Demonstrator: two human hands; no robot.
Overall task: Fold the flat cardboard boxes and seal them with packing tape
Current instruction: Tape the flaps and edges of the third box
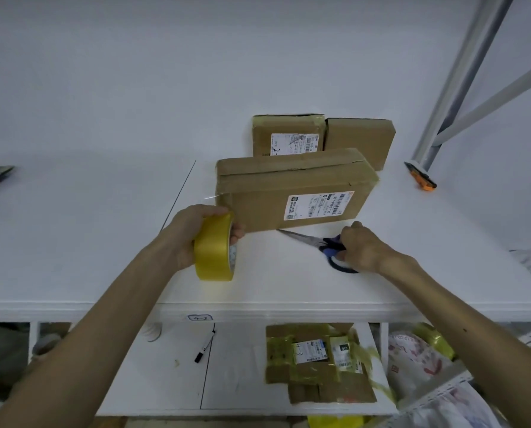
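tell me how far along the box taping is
Done: two back boxes stand folded, and the front box is folded with tape over its top. In hand: left hand holds the tape roll, a strip seemingly joined to that box; right hand grips the scissors. Left: cutting the strip, then the flat cardboard on the lower shelf.

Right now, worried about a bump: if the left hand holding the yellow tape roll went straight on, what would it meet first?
Probably the left end of the nearest brown cardboard box, just beyond the left hand and its yellow tape roll; depth is unclear.
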